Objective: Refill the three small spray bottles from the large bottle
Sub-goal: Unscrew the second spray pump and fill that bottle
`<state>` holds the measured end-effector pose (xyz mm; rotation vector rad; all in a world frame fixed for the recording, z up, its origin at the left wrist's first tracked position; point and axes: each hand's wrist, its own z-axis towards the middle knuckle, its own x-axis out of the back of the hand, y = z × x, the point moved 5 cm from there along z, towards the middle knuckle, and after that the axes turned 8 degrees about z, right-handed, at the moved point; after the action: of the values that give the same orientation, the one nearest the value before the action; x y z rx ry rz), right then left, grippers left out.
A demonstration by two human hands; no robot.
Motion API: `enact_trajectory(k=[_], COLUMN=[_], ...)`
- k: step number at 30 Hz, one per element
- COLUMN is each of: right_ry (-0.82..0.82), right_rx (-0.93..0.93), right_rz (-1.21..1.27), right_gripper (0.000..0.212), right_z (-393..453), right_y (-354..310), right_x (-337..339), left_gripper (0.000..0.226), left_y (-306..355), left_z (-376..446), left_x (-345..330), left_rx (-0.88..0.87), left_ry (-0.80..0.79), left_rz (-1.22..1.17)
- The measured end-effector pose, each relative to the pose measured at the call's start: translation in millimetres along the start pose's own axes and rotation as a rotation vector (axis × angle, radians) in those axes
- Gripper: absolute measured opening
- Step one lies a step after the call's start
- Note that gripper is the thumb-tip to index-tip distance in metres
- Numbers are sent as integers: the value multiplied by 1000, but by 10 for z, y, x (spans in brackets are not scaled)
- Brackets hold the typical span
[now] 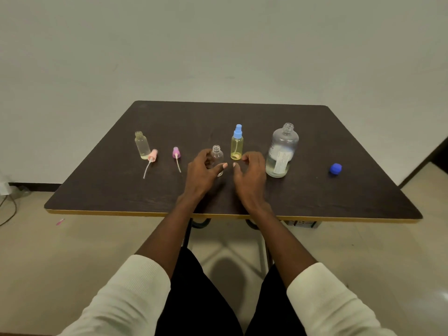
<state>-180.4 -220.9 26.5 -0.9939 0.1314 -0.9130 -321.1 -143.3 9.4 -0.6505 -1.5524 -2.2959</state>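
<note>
The large clear bottle (281, 151) stands uncapped at the right, roughly a quarter full of pale liquid. Its blue cap (335, 169) lies further right. A small yellowish spray bottle (236, 145) with a blue sprayer stands mid-table. My left hand (202, 174) curls around a small clear bottle (217, 156) with no top, which stands on the table. My right hand (251, 174) hovers just right of it, fingers apart, holding nothing. Another small uncapped bottle (142, 144) stands at the left, with a pink sprayer (152, 156) lying beside it. A purple sprayer (176, 154) lies between.
The dark wooden table (339, 204) has a light front edge. Cables (7, 204) lie on the floor at the left, and a small pink item (60, 221) lies on the floor below the table's front left corner.
</note>
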Motion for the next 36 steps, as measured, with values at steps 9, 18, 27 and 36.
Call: enact_trajectory(k=[9, 18, 27, 36], right_ry=[395, 206, -62, -342], right_rx=[-127, -277, -151, -43], right_rz=[-77, 230, 184, -39], right_gripper=[91, 77, 53, 57], right_z=[259, 515, 568, 574], right_y=[267, 433, 205, 33], right_x=[721, 696, 596, 490], left_gripper=[39, 50, 44, 46], left_y=[258, 195, 229, 279], left_z=[-46, -52, -75, -88], left_x=[-429, -475, -436, -398], left_rx=[21, -20, -56, -128], left_ry=[-50, -97, -73, -34], left_rz=[-87, -95, -52, -131])
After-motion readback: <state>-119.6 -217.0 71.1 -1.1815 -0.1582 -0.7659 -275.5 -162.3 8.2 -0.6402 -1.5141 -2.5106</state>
